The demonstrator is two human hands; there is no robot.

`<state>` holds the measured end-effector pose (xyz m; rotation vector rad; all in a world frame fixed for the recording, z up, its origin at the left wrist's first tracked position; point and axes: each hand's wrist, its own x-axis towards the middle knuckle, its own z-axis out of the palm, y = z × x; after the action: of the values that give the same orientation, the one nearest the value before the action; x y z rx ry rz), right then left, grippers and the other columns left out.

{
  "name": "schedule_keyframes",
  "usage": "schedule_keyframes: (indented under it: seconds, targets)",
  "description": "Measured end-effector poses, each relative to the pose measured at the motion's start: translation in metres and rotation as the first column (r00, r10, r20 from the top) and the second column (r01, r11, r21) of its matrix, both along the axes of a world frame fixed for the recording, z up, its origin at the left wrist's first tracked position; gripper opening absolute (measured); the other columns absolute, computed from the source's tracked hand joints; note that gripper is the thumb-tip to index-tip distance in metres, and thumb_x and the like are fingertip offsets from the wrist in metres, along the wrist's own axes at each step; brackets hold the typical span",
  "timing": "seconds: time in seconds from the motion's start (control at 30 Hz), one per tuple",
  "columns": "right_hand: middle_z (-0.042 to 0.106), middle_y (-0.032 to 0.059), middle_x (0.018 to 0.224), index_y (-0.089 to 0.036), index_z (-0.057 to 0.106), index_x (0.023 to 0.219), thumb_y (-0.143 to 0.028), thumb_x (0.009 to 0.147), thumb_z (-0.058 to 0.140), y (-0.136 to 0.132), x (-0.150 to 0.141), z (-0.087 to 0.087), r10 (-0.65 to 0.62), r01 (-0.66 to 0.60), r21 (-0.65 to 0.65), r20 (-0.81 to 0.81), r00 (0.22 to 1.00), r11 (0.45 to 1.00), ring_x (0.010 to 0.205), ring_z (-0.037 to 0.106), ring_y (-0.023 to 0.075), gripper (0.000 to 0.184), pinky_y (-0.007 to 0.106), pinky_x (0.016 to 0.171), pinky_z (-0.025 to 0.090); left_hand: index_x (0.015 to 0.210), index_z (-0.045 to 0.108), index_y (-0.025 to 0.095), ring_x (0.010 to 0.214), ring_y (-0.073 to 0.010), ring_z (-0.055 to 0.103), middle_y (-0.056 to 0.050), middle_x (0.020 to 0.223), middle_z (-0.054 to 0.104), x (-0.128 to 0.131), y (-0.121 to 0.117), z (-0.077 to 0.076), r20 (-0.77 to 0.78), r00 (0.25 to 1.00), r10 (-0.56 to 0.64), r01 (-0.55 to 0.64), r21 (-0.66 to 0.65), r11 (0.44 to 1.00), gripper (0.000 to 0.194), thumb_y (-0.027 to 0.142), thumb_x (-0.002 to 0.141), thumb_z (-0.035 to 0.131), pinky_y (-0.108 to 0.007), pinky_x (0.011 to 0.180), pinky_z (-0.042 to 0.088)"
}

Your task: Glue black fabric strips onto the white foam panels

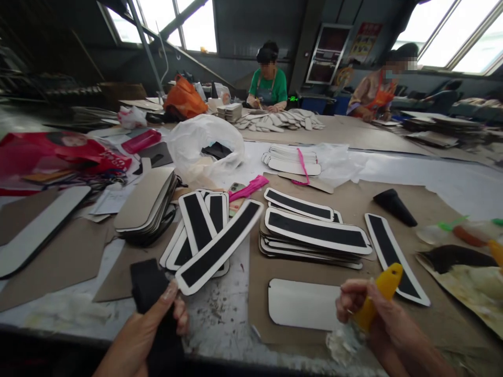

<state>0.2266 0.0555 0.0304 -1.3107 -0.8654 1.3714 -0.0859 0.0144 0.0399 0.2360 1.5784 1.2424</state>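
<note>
My left hand is closed around a black fabric strip at the near table edge, thumb pressed along it. Just beyond it lies a long white strip with a black centre, slanted across a small pile of the same pieces. My right hand is closed on a yellow-handled tool. A blank white rounded piece lies on brown cardboard left of that hand. A stack of black-centred strips sits beyond it, and a single one lies to the right.
A stack of beige-topped pieces, a white plastic bag, pink ties and a red bag crowd the left and middle. A black cone lies at right. Two people sit working at the far table.
</note>
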Motion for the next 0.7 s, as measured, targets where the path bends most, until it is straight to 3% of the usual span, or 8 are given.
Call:
schedule_keyframes:
  seconds: [0.07, 0.13, 0.23, 0.37, 0.5, 0.7]
  targets:
    - [0.061, 0.0051, 0.068, -0.02, 0.063, 0.074, -0.06, 0.073, 0.054, 0.0, -0.002, -0.001, -0.028, 0.024, 0.065, 0.056, 0.998, 0.998, 0.066, 0.058, 0.0199, 0.041, 0.031, 0.061, 0.048, 0.069, 0.059, 0.014, 0.039, -0.009, 0.043, 0.006, 0.043, 0.046, 0.016, -0.005, -0.013, 0.113, 0.992, -0.049, 0.051, -0.021, 0.998, 0.044, 0.049, 0.048, 0.077, -0.021, 0.039, 0.035]
    - [0.062, 0.007, 0.083, -0.021, 0.063, 0.079, -0.059, 0.077, 0.048, -0.002, -0.006, 0.0, -0.062, 0.055, 0.06, 0.131, 0.989, 0.997, 0.077, 0.058, 0.0201, 0.041, 0.028, 0.065, 0.048, 0.07, 0.06, 0.012, 0.035, -0.0089, 0.042, 0.007, 0.038, 0.044, 0.036, -0.009, -0.025, 0.13, 0.982, -0.135, 0.136, -0.001, 0.991, 0.046, 0.05, 0.049, 0.076, -0.021, 0.039, 0.033]
    - [0.058, 0.0054, 0.089, -0.022, 0.06, 0.089, -0.058, 0.082, 0.04, -0.008, -0.013, 0.001, -0.08, 0.082, -0.001, 0.194, 0.978, 0.997, 0.072, 0.055, 0.0162, 0.041, 0.024, 0.058, 0.046, 0.071, 0.058, 0.012, 0.032, -0.0101, 0.041, 0.006, 0.034, 0.044, 0.065, -0.005, -0.031, 0.053, 0.96, -0.274, 0.272, 0.041, 0.961, 0.044, 0.049, 0.053, 0.072, -0.022, 0.038, 0.031]
    - [0.056, 0.0036, 0.083, -0.022, 0.056, 0.092, -0.06, 0.082, 0.039, -0.014, -0.022, -0.004, -0.037, 0.038, -0.004, 0.182, 0.983, 0.999, 0.063, 0.052, 0.0143, 0.043, 0.026, 0.057, 0.046, 0.094, 0.055, 0.009, 0.035, -0.0129, 0.045, 0.005, 0.034, 0.049, 0.091, 0.014, -0.024, -0.032, 0.885, -0.464, 0.464, -0.003, 0.886, 0.049, 0.044, 0.06, 0.062, -0.023, 0.04, 0.035]
    - [0.056, 0.0007, 0.073, -0.021, 0.053, 0.087, -0.06, 0.083, 0.036, -0.015, -0.034, -0.014, 0.007, -0.006, -0.004, 0.186, 0.983, 1.0, 0.061, 0.054, 0.0139, 0.043, 0.026, 0.062, 0.046, 0.075, 0.054, 0.014, 0.034, -0.0126, 0.045, 0.006, 0.035, 0.046, 0.101, 0.026, -0.023, -0.029, 0.827, -0.562, 0.561, -0.028, 0.827, 0.034, 0.044, 0.059, 0.057, -0.024, 0.039, 0.037]
    - [0.057, -0.0014, 0.061, -0.019, 0.053, 0.082, -0.055, 0.079, 0.049, -0.016, -0.053, -0.026, 0.052, -0.056, 0.009, 0.282, 0.958, 0.998, 0.058, 0.057, 0.0158, 0.036, 0.026, 0.058, 0.046, 0.051, 0.048, 0.019, 0.025, -0.0113, 0.04, 0.006, 0.028, 0.04, 0.109, 0.029, -0.044, -0.059, 0.811, -0.583, 0.578, -0.074, 0.812, 0.02, 0.037, 0.057, 0.054, -0.022, 0.03, 0.03]
